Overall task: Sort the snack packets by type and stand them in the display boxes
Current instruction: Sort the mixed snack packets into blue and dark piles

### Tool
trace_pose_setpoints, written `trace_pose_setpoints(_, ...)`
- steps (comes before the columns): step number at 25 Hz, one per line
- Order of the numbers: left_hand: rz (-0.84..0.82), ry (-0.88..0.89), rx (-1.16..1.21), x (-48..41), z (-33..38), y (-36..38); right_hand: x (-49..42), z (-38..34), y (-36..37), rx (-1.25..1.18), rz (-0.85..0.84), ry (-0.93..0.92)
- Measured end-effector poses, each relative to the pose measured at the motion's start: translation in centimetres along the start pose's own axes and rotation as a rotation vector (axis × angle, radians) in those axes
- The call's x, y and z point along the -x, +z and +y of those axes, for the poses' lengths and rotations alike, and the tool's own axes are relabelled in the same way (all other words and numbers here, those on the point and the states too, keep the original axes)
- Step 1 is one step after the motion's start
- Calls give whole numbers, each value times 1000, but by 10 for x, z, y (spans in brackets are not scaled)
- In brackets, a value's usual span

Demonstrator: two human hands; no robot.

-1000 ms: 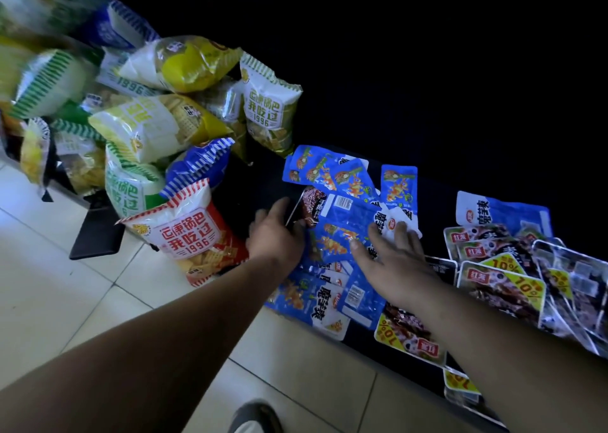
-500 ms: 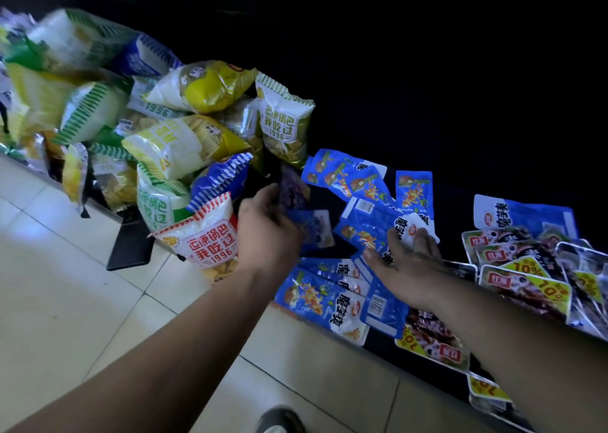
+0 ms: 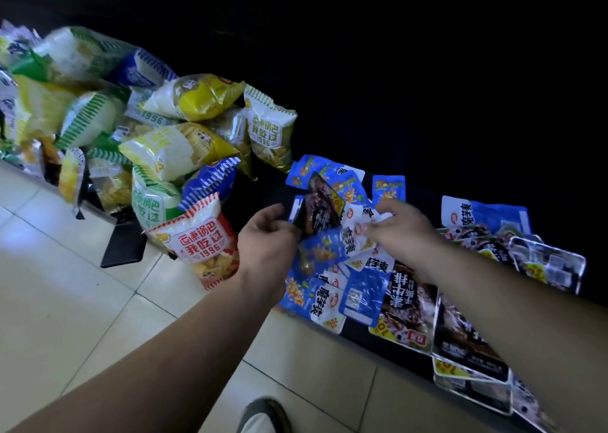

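Note:
Small blue snack packets (image 3: 357, 296) lie scattered on a dark surface. My left hand (image 3: 266, 241) grips a dark packet (image 3: 317, 213) together with a blue packet (image 3: 320, 248), lifted above the heap. My right hand (image 3: 399, 227) pinches the white end of that blue packet from the right. Dark meat-snack packets with yellow corners (image 3: 409, 304) lie at the right, some in clear wrap (image 3: 547, 263). Puffy chip bags are piled at the left, among them a red-striped bag (image 3: 200, 238) and a yellow one (image 3: 197, 98).
The dark surface's front edge (image 3: 358, 335) runs diagonally over a pale tiled floor (image 3: 65, 301). A black flat piece (image 3: 123, 246) lies on the floor under the chip pile. A shoe tip (image 3: 263, 414) shows at the bottom. The background is dark.
My left hand lifted the dark packet and a blue one off the heap. My right hand rose from the flat blue packets and took hold of the blue packet's end.

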State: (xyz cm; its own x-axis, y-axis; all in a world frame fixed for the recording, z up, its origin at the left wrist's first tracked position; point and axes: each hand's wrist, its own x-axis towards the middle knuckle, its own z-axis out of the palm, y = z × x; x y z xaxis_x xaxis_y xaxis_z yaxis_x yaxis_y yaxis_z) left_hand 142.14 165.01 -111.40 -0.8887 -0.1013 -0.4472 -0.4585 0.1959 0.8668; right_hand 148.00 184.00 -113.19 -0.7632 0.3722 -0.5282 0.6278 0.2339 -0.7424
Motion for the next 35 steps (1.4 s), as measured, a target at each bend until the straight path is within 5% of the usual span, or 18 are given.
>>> trace_pose_setpoints(2, 23, -35, 70, -5, 7, -3, -1, 5, -3, 24, -66, 45)
trace_pose_setpoints(7, -104, 280, -88, -10, 37, -16, 8, -2, -5, 29, -75, -81)
trace_pose_setpoints(11, -322, 172, 66, 19, 27, -3, 27, -21, -18, -129, -22, 35)
trace_pose_setpoints(15, -369, 262, -166, 54, 9, 17, 56, 10, -62, -76, 82, 75)
trace_pose_setpoints(20, -816, 233, -546, 126, -17, 47, 108, 50, -121, 85, 154, 55)
trace_pose_setpoints(24, -1016, 66, -550, 142, -38, 82, 110, 81, -153, 41, 276, 103)
trace_pose_setpoints(27, -1109, 68, -577, 142, -51, 117, 113, 103, -153, 305, 358, 99)
trace_pose_setpoints(29, -1115, 207, -688, 138, -64, 136, 110, 118, -149, 521, 373, 100)
trace_pose_setpoints(32, -885, 775, -867, 112, -72, 137, 82, 122, -139, 409, 379, 3)
trace_pose_setpoints(35, -810, 887, -1278, 77, -79, 122, 37, 106, -115, 338, 390, -107)
